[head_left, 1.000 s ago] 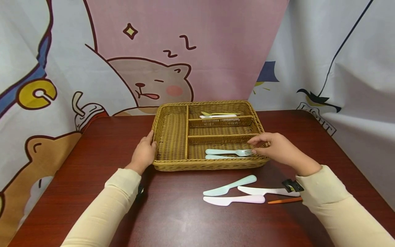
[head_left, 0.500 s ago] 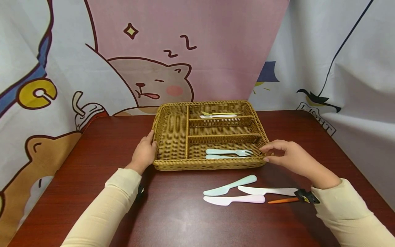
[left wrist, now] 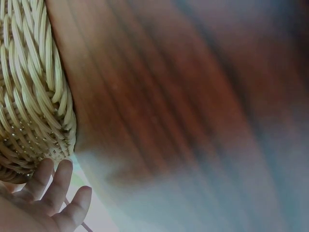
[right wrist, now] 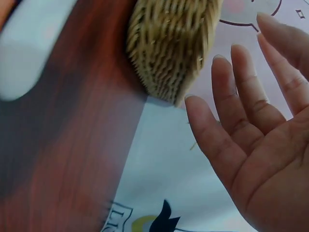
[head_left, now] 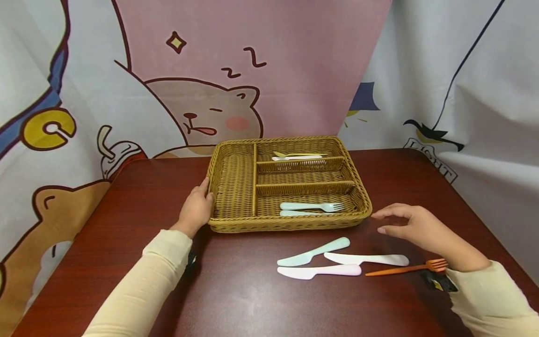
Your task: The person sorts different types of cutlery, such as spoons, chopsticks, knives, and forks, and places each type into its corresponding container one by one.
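The worktop point(head_left: 252, 304) bears a wicker tray point(head_left: 290, 225) against my relaxed left hand point(head_left: 195, 208), an orange fork point(head_left: 406, 269) near my spread right hand point(head_left: 423, 230).

Right hand point(right wrist: 256, 140): palm and loosely extended fingers in our view, one fingertip appearing just beside the basket's end. Woven basket point(right wrist: 169, 53): tan, one end visible to us, cropped at top. Utensil point(right wrist: 34, 43): white, rounded end, upper left; we see only part. Table point(right wrist: 82, 140): reddish-brown, shadowed at left. Printed cloth point(right wrist: 164, 145): pale, dark lettering partly cut off; we note a black-and-yellow figure point(right wrist: 164, 220) beside it.
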`<control>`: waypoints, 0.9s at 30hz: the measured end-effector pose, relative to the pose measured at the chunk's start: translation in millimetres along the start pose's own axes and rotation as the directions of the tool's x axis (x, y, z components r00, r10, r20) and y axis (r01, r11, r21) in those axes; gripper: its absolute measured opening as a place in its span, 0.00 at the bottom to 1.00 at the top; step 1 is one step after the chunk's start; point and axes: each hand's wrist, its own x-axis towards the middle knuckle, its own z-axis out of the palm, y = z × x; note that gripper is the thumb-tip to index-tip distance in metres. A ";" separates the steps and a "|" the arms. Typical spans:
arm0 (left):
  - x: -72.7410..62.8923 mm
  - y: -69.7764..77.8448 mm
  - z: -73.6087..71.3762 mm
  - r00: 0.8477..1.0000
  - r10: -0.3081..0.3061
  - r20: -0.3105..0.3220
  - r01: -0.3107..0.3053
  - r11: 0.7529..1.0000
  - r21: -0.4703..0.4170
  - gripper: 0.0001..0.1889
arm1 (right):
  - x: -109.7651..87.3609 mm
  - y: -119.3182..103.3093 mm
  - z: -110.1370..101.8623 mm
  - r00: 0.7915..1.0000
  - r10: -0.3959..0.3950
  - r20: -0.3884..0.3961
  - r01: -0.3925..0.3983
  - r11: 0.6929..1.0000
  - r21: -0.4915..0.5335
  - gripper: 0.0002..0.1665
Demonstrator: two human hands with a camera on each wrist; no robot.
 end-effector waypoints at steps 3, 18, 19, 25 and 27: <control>-0.6 -0.9 0.1 1.000 -0.004 0.001 0.005 1.000 -0.004 0.30 | -5.6 7.3 1.0 1.000 -0.023 -0.002 0.022 1.000 -0.018 0.16; -0.6 -0.3 0.6 1.000 -0.002 -0.001 0.002 1.000 -0.005 0.29 | -32.5 38.8 5.9 0.998 -0.060 0.018 0.060 0.998 -0.020 0.13; -0.7 0.0 0.5 1.000 -0.002 -0.001 0.002 1.000 -0.006 0.29 | -33.8 40.1 6.4 0.998 -0.059 0.021 0.059 0.998 -0.014 0.13; -4.2 3.7 -0.2 1.000 -0.001 -0.022 0.001 1.000 -0.012 0.29 | -40.4 44.1 7.7 0.996 -0.021 0.091 0.021 1.000 -0.001 0.12; -4.9 4.2 -0.2 1.000 0.000 -0.023 0.000 1.000 -0.010 0.29 | -42.1 45.5 7.9 0.992 -0.008 0.125 0.009 1.000 -0.008 0.12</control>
